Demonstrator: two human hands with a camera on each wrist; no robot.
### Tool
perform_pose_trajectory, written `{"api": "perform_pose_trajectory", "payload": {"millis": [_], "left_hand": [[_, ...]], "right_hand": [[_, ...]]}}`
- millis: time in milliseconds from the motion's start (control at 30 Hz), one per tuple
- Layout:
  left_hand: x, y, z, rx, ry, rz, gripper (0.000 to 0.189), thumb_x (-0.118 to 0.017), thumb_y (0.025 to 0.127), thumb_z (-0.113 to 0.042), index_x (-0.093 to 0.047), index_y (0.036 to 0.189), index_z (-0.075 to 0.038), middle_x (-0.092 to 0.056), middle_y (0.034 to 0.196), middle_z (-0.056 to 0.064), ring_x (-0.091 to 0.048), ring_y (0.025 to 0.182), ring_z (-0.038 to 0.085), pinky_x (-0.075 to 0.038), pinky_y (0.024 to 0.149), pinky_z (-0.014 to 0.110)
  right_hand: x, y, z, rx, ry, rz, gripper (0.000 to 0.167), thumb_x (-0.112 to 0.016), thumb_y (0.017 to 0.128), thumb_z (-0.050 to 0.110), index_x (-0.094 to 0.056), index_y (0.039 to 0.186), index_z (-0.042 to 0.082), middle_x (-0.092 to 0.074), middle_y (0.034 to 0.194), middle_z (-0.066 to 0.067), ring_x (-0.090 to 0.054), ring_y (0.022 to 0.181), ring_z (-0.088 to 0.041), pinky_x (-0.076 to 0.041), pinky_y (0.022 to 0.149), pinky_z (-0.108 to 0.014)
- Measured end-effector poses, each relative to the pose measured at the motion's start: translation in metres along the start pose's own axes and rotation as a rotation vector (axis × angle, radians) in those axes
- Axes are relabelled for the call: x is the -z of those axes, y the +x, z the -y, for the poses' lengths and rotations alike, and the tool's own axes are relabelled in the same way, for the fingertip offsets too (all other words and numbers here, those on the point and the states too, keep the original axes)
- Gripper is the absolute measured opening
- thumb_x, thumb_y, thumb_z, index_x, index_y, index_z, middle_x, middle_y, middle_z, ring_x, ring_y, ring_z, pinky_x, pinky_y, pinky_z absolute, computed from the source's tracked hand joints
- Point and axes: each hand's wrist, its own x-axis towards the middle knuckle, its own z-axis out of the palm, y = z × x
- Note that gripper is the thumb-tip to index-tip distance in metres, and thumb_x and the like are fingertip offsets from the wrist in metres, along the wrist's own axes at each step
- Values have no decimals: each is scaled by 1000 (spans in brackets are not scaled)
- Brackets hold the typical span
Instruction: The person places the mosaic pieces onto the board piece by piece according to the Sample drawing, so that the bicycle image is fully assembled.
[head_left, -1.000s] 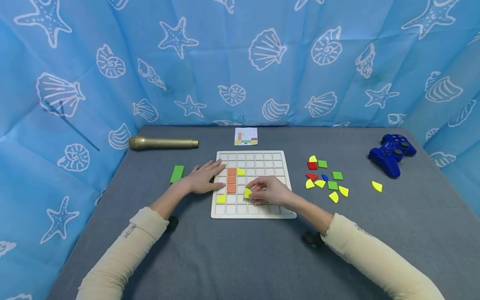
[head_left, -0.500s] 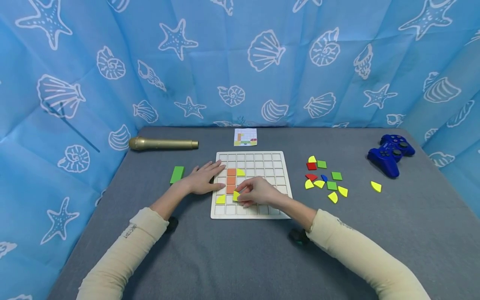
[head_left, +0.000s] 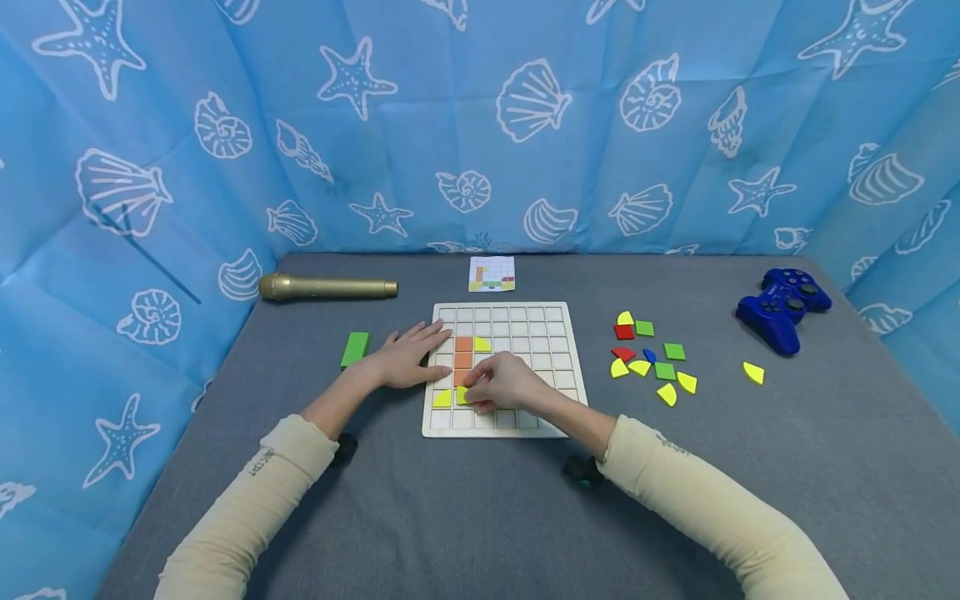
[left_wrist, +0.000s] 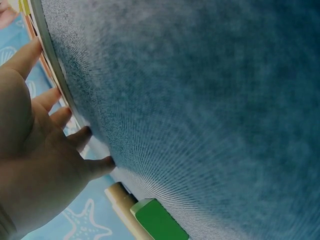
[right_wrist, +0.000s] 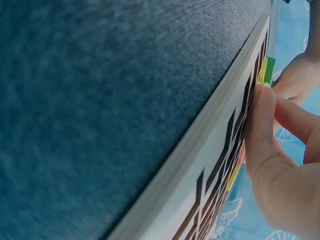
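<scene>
A white grid board (head_left: 558, 362) lies on the grey table. My right hand (head_left: 510, 383) pinches a yellow quarter-circle tile (head_left: 461, 397) between thumb and fingers, at the cell just below a column of orange square tiles (head_left: 463, 360). To its left sits another yellow tile (head_left: 442, 398), and a third yellow tile (head_left: 482, 343) lies beside the top orange square. My left hand (head_left: 405, 358) rests flat with spread fingers on the board's left edge. In the right wrist view, the right hand (right_wrist: 285, 175) is low over the board, its fingertips hiding most of the held tile.
Right of the board lie loose yellow, green (head_left: 665, 371), red (head_left: 624, 332) and blue tiles. A blue game controller (head_left: 783, 308) is farther right. A gold microphone (head_left: 330, 287), a green block (head_left: 355, 348) and a small pattern card (head_left: 492, 273) lie left and behind.
My right hand has moved left across the board with the yellow tile, from the third column to the second, below the orange tiles. The left hand has stayed in place.
</scene>
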Motion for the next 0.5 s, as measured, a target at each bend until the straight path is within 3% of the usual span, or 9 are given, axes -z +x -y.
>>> {"api": "perform_pose_trajectory", "payload": {"millis": [500], "left_hand": [[1, 0, -1, -11, -10, -2, 72, -48, 97, -49, -18, 154, -15, -9, 159, 7, -5, 143, 33, -5, 108, 63]], "right_hand": [[-1, -1, 2, 24, -28, -24, 11, -68, 90, 12, -73, 96, 4, -67, 73, -5, -66, 65, -15, -55, 59, -28]]}}
